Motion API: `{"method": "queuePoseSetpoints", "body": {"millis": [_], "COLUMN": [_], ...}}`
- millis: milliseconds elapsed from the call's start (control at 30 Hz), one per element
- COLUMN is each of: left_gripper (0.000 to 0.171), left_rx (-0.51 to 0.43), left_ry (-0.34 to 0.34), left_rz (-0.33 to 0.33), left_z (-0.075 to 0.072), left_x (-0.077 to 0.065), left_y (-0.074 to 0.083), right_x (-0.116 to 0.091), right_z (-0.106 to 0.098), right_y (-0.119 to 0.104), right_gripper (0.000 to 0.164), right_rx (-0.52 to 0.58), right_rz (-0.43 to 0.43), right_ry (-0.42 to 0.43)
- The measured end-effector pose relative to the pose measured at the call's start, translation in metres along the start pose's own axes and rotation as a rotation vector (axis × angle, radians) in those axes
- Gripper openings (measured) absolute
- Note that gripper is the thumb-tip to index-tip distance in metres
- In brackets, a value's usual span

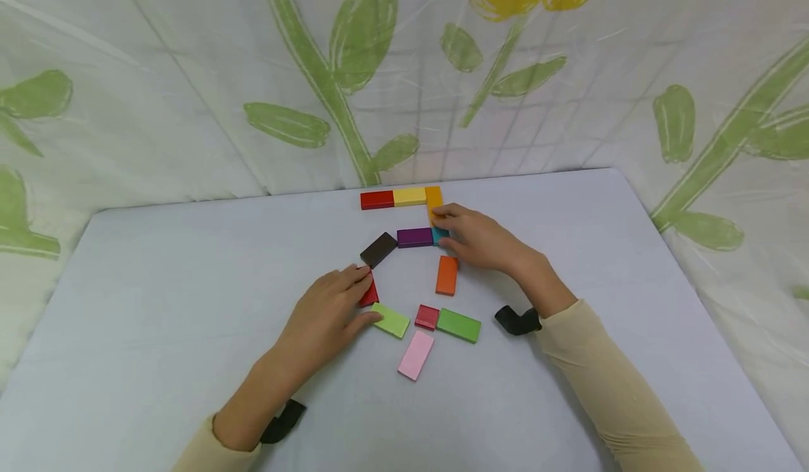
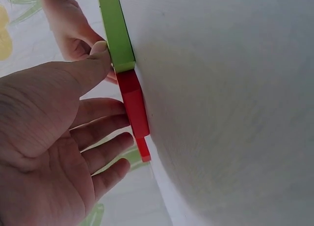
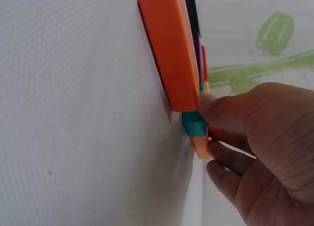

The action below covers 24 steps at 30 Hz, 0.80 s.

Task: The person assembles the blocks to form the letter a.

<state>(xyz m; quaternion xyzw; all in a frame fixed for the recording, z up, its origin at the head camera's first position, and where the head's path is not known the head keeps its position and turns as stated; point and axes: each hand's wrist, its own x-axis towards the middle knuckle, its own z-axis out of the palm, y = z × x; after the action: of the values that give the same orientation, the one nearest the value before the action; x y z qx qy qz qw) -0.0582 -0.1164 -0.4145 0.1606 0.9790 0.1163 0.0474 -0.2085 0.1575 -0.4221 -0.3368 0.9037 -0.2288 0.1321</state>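
Note:
My left hand (image 1: 325, 317) lies at the left side of a loose figure of coloured blocks. Its fingertips touch a red block (image 1: 371, 292), and its thumb touches the light green block (image 1: 392, 321) just nearer. My right hand (image 1: 483, 237) reaches in from the right, thumb at the teal block (image 1: 440, 234) and fingertips against the yellow-orange block (image 1: 433, 197). The hand partly covers both. In the right wrist view, the orange block (image 3: 174, 54) stands close before the thumb. The purple block (image 1: 414, 238) meets the teal one; a dark brown block (image 1: 379, 249) slants beside it.
A red block (image 1: 377, 200) and a yellow block (image 1: 410, 197) form the far row. Nearer lie a small crimson block (image 1: 426, 317), a green block (image 1: 459, 325) and a pink block (image 1: 416, 355). A flower-painted curtain (image 1: 208, 93) hangs behind the white table (image 1: 158, 303).

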Motion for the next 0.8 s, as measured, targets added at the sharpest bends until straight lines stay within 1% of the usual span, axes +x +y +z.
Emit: {"method": "queuePoseSetpoints", "body": {"millis": [267, 467, 600, 800], "left_gripper": [0.069, 0.07, 0.07, 0.069], "left_rx": [-0.002, -0.008, -0.012, -0.02], "left_ry": [0.026, 0.021, 0.03, 0.031], "left_rz": [0.018, 0.013, 0.014, 0.014], "left_z": [0.0011, 0.0002, -0.0001, -0.0002], "left_x": [-0.0008, -0.0027, -0.0029, -0.0019], "left_y": [0.0024, 0.0021, 0.0019, 0.0009], "right_x": [-0.0002, -0.0004, 0.0002, 0.0005], "right_z": [0.0011, 0.0026, 0.0007, -0.0027], "right_y": [0.0012, -0.0036, -0.0047, -0.0055], "right_gripper": [0.052, 0.052, 0.052, 0.054], "right_rx": [-0.043, -0.048, -0.063, -0.047], "right_rz": [-0.008, 0.005, 0.005, 0.024], "right_ry": [0.0, -0.007, -0.007, -0.025]}}
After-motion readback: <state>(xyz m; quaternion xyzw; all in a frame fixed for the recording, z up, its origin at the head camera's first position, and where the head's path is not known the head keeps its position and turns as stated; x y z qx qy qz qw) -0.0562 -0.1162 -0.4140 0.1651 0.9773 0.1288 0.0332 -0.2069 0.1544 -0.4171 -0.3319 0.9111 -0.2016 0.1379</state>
